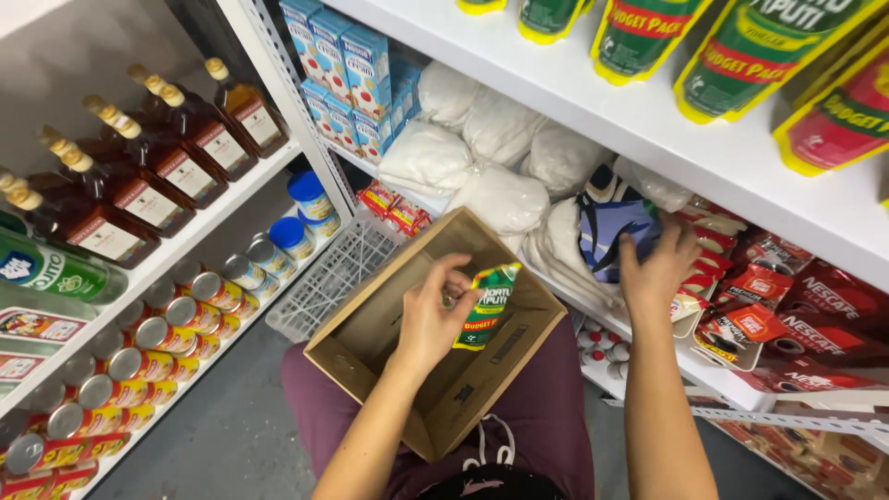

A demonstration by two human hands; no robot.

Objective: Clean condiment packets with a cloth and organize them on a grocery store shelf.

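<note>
An open cardboard box (370, 347) rests on my lap. My left hand (432, 315) grips a green and yellow pouch (488, 301) by its top, just above the inside of the box. My right hand (657, 264) reaches onto the white shelf (732, 375), fingers spread on a blue and white bag (611, 227) beside red sachets (741, 319).
White filled bags (500, 148) lie on the shelf behind the box. Green and red pouches (741, 46) stand on the upper shelf. At left are amber bottles (157, 167), rows of cans (157, 343), blue cartons (347, 65) and a white plastic crate (324, 282) on the floor.
</note>
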